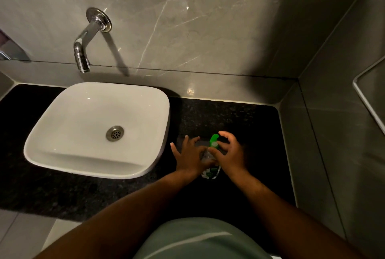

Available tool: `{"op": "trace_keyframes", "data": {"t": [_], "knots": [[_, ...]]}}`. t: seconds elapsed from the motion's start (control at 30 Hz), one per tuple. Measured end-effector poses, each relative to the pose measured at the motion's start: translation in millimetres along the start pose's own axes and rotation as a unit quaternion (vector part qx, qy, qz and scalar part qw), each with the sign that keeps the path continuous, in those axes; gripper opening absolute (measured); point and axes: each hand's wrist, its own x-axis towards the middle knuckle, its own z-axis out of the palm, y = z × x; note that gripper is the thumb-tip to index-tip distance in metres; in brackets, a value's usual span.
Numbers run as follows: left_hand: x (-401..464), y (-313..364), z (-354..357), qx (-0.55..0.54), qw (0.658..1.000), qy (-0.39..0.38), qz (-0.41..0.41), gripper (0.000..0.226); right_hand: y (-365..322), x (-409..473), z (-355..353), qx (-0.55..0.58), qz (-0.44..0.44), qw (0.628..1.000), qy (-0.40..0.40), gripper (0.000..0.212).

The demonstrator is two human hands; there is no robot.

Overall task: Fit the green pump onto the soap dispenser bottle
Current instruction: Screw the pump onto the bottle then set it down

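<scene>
Soap dispenser bottle [210, 167] stands on dark surface [239, 117], right of white sink [62, 112], green pump [213, 140] on top. Left hand [190, 157] grasps bottle body, fingers spread. Right hand [230, 152] w/ fingertips pinching pump collar.

The basin [98, 127] is sitting on the left part of the counter [239, 117], with the tap [83, 50] reaching out from the wall above and behind it. The soap dispenser bottle [210, 170] is standing to the basin's right, near the counter's front edge, carrying the pump [213, 141] on top. The left hand [190, 157] is lying against the bottle's left side and the right hand [231, 153] against its right.
</scene>
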Motion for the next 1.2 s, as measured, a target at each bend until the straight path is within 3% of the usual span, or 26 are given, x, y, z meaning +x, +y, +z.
{"op": "trace_keyframes", "data": {"t": [0.23,0.53,0.67,0.93,1.2], "knots": [[-7,-1,8,-0.02,0.999,0.027,0.034,0.081,1,-9,-9,0.017,0.008,0.999,-0.038,0.053],[-13,-8,10,-0.055,0.996,0.04,0.054,0.063,-36,-44,-39,-0.129,-0.025,0.989,-0.062,0.077],[-17,-10,15,-0.078,0.995,0.031,0.05,0.053,-56,-54,-33,-0.189,-0.026,0.981,-0.039,0.064],[-19,-10,25,-0.102,0.993,0.051,0.042,0.054,-71,-52,-11,-0.304,-0.036,0.952,0.008,0.051],[-21,-11,24,-0.119,0.989,0.055,0.065,0.064,-83,-44,-25,-0.315,-0.012,0.946,-0.073,0.055]]}}
